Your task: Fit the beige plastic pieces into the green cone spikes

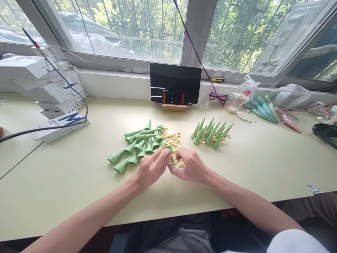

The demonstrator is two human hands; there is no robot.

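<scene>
My left hand point(152, 167) is closed around a green plastic watering spike point(169, 149), its open, ringed end facing up. Against the same spike, my right hand point(191, 165) is curled in a pinch. A small yellow valve point(175, 150) shows at its fingertips, though the fingers partly hide it. Just behind and between the hands lies a loose heap of yellow valves point(172, 136). To the left is a pile of green spikes point(140, 144), most with their hollow ends toward me. At the right, several spikes with yellow valves fitted point(212, 133) stand point up in a group.
A phone point(175, 97) showing a timer leans on a black tablet point(176, 79) at the back. White boxes point(56, 88) are stacked at left, with a black cable point(85, 105) arching over. Plastic bags point(243, 95) and bundled wires point(219, 98) lie along the windowsill at right.
</scene>
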